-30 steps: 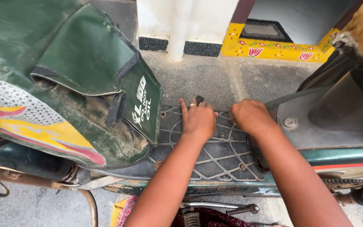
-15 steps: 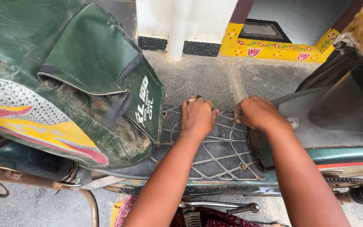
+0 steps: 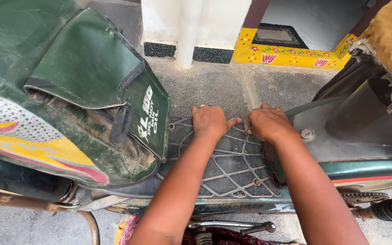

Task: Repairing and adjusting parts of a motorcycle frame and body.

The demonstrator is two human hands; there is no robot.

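Note:
A black ribbed rubber floor mat [image 3: 232, 172] covers the footboard of a green scooter. My left hand [image 3: 212, 121] rests on the far edge of the mat with its fingers curled over the rim. My right hand [image 3: 268, 123] sits beside it, almost touching, fingers bent and pressing on the same far edge. Whether either hand pinches the mat or only presses on it is hidden by the knuckles.
A dirty green leg shield with a pouch [image 3: 91, 86] rises at left. The scooter's grey body panel [image 3: 359, 127] and a torn seat [image 3: 391, 45] stand at right. Beyond lie a concrete floor, a white pipe [image 3: 187, 34] and a yellow painted doorstep [image 3: 291, 55].
Both hands have drawn closer together at the far edge of the mat, and the left fingers, spread a second ago, have curled.

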